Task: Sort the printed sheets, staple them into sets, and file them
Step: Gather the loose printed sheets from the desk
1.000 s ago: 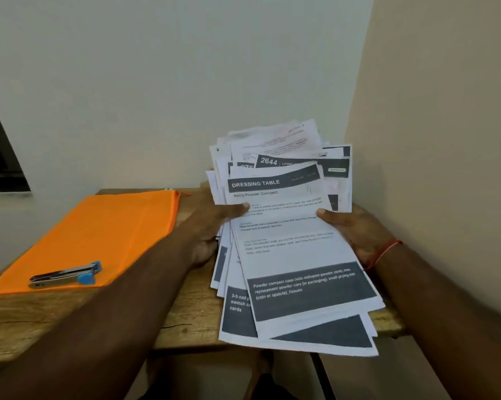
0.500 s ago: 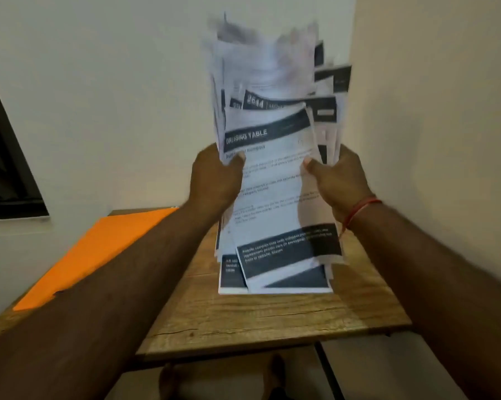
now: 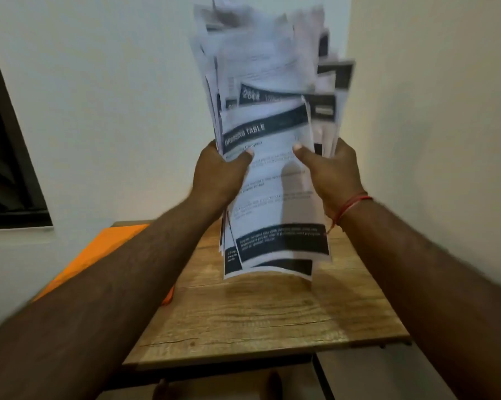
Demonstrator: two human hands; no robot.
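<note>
Both hands, left hand and right hand, grip upright printed sheets (blurred); wooden table below

Both hands hold a loose stack of printed sheets upright above the wooden surface.

The left hand and right hand grip the printed sheets at either edge, thumbs on the front page headed "DRESSING TABLE"; the upper pages are fanned and blurred. The stack's lower edge hangs clear of the surface. An orange folder lies at far left, partly hidden by the left forearm.

Dim warm light, motion-blurred sheets, wide-angle edge distortion
</note>
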